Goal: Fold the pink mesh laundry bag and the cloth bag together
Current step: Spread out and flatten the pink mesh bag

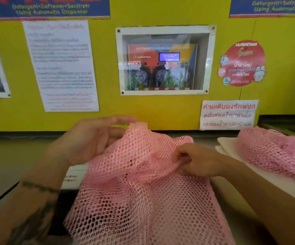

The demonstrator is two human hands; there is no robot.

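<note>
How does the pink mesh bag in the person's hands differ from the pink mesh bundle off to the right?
The held pink mesh bag is spread open and draped; the mesh bundle is bunched into a compact heap. The held bag is gripped by the left hand at its top edge and pinched by the right hand; the bundle lies untouched on a white surface. Both share the same pink open-hole netting.

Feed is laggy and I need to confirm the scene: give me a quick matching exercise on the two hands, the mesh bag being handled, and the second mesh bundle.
Column 1:
1. left hand
2. right hand
3. pink mesh bag
4. second pink mesh bundle

Column 2:
A. lying on white material at far right
B. pinching mesh at the middle fold
C. draped below both hands
D. fingers at the raised top corner

Pairs: 1-D, 2-B, 3-C, 4-A
</note>
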